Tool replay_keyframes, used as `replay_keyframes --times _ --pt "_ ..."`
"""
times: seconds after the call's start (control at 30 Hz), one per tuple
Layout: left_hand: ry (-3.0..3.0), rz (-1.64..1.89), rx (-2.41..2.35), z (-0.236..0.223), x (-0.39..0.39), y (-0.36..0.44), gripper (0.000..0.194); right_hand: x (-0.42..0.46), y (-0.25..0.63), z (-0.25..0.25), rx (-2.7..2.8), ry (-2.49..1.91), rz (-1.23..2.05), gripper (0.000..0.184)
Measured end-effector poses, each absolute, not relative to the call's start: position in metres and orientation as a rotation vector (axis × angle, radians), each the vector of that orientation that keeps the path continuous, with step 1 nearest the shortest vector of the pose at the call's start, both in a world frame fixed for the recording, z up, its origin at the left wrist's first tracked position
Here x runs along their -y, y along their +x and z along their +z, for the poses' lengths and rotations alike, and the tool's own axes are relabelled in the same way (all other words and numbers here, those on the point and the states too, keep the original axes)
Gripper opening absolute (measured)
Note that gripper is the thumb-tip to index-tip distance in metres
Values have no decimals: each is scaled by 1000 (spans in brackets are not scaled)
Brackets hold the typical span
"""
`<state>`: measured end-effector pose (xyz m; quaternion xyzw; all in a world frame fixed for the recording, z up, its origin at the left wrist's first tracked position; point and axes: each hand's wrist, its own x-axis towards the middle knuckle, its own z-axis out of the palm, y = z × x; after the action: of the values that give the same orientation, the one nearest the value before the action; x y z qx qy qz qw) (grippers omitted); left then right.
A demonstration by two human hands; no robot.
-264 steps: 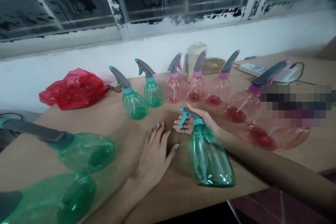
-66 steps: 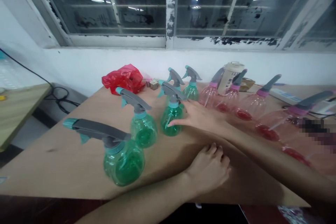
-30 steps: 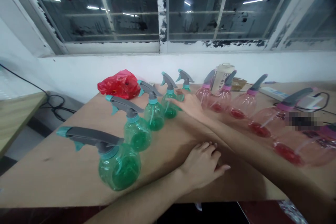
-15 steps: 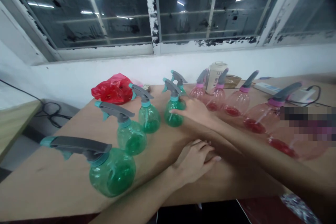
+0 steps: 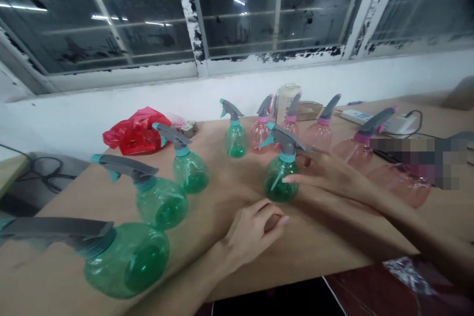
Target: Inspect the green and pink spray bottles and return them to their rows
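My right hand (image 5: 329,173) grips a green spray bottle (image 5: 277,182) from its right side, thumb across the front; its other fingers are partly hidden behind. The bottle has a grey and teal trigger head and stands upright near the table's middle. My left hand (image 5: 252,229) rests half-curled just in front of it, a gap between thumb and fingers, nothing in it. A row of green spray bottles runs down the left: a near one (image 5: 126,259), a middle one (image 5: 163,202) and a farther one (image 5: 190,170). Another green spray bottle (image 5: 236,138) stands farther back.
Several pink spray bottles (image 5: 320,133) line the right side. A red plastic bag (image 5: 135,131) lies at the back left, and a pale carton (image 5: 288,101) stands by the wall. A white power strip (image 5: 357,117) with cables lies at the back right. The table's front edge is close.
My right hand has brought the green spray bottle nearer and to the right, away from the one behind it. The view has shifted right; my left hand keeps its half-curled shape.
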<state>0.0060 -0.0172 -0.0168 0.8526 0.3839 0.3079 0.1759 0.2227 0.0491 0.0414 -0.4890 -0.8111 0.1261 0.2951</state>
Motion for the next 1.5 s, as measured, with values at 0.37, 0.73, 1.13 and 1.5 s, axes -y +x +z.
replay_keyframes --times 0.37,0.73,1.13,1.5 --pt "2354 931 -1150 -15 8 3 20 -78 194 44 1828 -804 1074 56" --pt "2340 868 -1220 -15 8 4 24 -105 195 36 1337 -689 1481 27" --pt "2220 977 -1454 -9 -6 -7 23 -111 204 -15 772 -544 1943 21" --pt "2165 965 -1557 -11 -11 -10 23 -86 181 -21 730 -528 2189 25"
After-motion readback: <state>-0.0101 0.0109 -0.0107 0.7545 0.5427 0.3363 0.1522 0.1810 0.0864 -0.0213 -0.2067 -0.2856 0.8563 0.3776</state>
